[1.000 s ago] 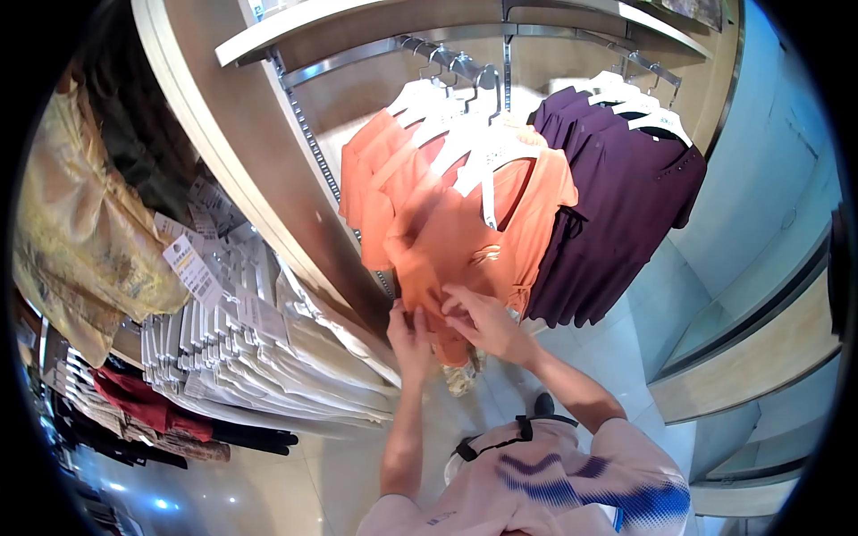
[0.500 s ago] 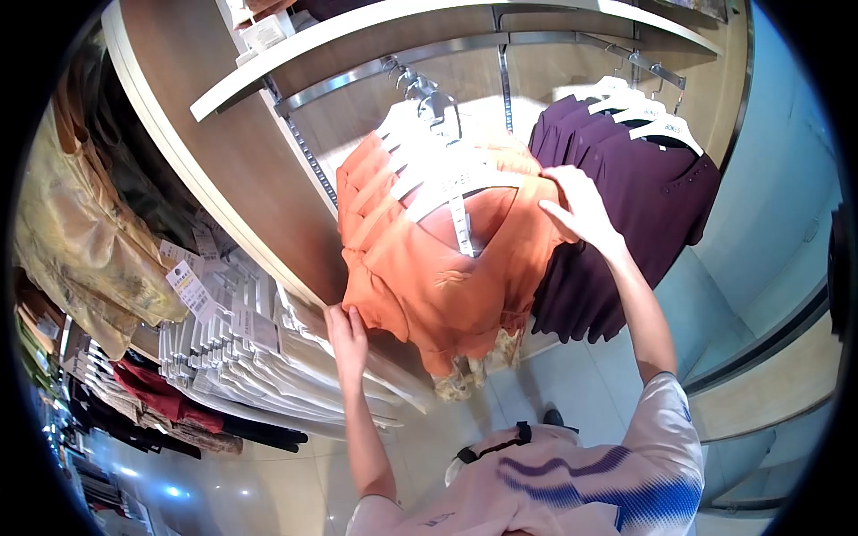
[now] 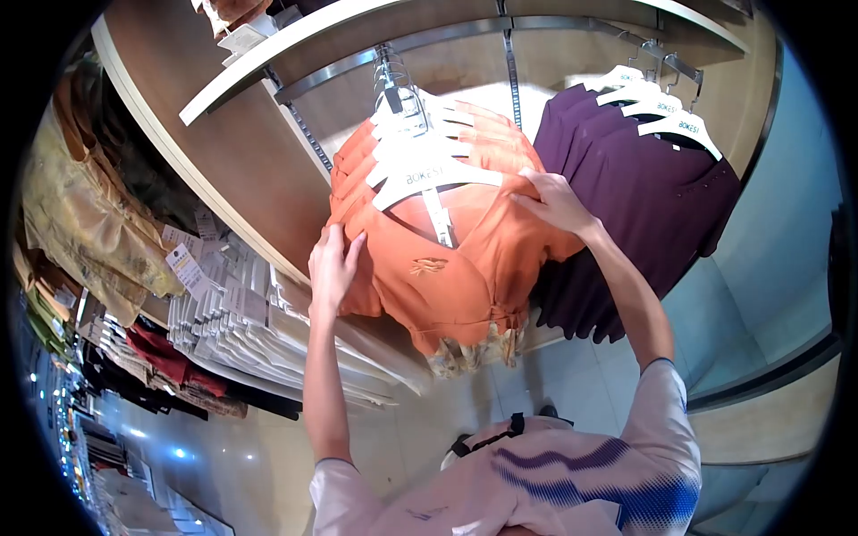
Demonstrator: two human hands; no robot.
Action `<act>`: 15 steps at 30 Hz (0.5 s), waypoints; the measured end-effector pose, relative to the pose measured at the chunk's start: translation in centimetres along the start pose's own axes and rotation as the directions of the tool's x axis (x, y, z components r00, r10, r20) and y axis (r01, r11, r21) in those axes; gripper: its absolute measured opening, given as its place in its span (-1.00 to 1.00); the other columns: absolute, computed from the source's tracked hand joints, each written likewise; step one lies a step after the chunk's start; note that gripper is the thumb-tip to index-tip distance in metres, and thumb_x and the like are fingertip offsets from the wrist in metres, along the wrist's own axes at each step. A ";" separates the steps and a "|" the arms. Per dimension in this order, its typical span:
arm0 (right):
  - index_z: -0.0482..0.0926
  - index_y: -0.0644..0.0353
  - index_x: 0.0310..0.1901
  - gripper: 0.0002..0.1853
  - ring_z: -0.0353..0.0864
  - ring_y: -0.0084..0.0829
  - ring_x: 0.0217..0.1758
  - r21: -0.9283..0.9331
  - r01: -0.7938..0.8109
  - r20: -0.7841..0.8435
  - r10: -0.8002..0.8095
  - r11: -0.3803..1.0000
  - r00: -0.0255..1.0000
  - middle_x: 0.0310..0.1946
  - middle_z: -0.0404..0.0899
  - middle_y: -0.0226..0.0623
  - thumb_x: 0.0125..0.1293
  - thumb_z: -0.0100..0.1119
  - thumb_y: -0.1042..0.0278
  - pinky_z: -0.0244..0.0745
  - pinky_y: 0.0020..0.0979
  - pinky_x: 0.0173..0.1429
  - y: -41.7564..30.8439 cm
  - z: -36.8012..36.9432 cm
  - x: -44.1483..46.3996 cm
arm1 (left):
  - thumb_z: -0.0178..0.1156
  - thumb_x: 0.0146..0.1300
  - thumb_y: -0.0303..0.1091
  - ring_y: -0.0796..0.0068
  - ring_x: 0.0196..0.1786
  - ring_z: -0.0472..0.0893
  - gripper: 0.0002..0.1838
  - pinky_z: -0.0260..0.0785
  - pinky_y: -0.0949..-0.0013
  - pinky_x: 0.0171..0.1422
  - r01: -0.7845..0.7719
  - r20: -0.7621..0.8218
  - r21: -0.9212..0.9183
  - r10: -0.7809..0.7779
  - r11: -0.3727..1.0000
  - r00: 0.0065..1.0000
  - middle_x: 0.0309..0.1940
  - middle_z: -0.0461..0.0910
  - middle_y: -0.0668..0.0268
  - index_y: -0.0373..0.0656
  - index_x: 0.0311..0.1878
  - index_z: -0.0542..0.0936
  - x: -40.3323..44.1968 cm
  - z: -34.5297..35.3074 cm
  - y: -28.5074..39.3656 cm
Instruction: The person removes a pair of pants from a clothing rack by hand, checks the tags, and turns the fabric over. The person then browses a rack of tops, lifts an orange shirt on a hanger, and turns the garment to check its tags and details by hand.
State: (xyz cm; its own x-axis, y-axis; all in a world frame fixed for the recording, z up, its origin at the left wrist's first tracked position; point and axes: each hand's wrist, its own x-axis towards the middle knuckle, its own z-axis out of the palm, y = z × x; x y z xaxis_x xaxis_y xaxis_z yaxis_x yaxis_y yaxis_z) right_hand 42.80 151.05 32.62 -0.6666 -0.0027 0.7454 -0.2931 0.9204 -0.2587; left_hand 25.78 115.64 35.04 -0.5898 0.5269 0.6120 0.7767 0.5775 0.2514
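Note:
In the head view, an orange V-neck top (image 3: 438,290) with small embroidery on the chest hangs at the front of a row of orange garments. A white hanger (image 3: 424,179) lettered BOKESI carries it, and a white label strip hangs inside the neckline. Patterned pale fabric (image 3: 474,353) shows at its lower edge. My left hand (image 3: 334,268) grips the cloth at the left shoulder and sleeve, thumb on the front. Over at the right shoulder, beside the hanger's end, my right hand (image 3: 556,204) is closed on the cloth; its fingertips are partly hidden.
Dark purple tops (image 3: 639,205) hang to the right on white hangers. A metal rail (image 3: 447,34) runs under a white shelf edge (image 3: 295,55). White garments (image 3: 259,335) with tags hang at lower left, beside a wooden panel (image 3: 197,152) and a yellowish garment (image 3: 85,223).
My left hand has moved up from the sleeve's lower edge to the shoulder. The front hanger now sits straighter and further left. My right hand stays at the right shoulder.

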 end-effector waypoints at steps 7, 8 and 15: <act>0.45 0.28 -0.24 -0.76 0.46 -0.01 -0.46 0.059 -0.033 -0.038 0.035 0.998 0.999 -0.56 0.39 -0.03 0.23 0.26 0.31 0.36 -0.25 -0.37 -0.9 -3.8 0.6 | 0.23 0.27 -0.22 -0.11 -0.34 0.54 -0.69 0.38 0.05 -0.28 -0.147 -0.102 0.017 0.148 0.989 0.984 -0.37 0.52 0.02 -0.31 -0.26 0.45 1.5 -3.1 3.7; 0.45 0.28 -0.24 -0.76 0.46 -0.01 -0.46 0.062 -0.030 -0.033 0.032 0.998 0.999 -0.56 0.39 -0.03 0.23 0.26 0.31 0.36 -0.25 -0.37 -1.0 -4.2 0.7 | 0.23 0.27 -0.22 -0.11 -0.34 0.54 -0.69 0.38 0.05 -0.28 -0.141 -0.103 0.017 0.143 0.990 0.984 -0.37 0.52 0.02 -0.31 -0.26 0.45 1.6 -3.2 4.1; 0.51 0.27 -0.15 -0.71 0.57 0.07 -0.26 0.062 -0.069 -0.073 0.073 0.996 0.995 -0.39 0.55 0.04 0.16 0.27 0.29 0.48 -0.16 -0.24 -2.3 -5.8 0.3 | 0.22 0.27 -0.26 -0.04 -0.32 0.55 -0.70 0.40 0.11 -0.26 -0.177 -0.212 0.090 0.192 0.980 0.958 -0.33 0.52 0.03 -0.34 -0.15 0.49 1.1 -3.9 5.6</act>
State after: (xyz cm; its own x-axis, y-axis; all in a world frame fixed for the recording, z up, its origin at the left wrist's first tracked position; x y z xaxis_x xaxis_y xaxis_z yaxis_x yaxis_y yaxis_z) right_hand 47.24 151.19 37.04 -0.6344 0.0932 0.7674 -0.2888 0.8923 -0.3471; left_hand 30.35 116.96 40.06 -0.3691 0.4836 0.7937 0.8457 0.5289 0.0710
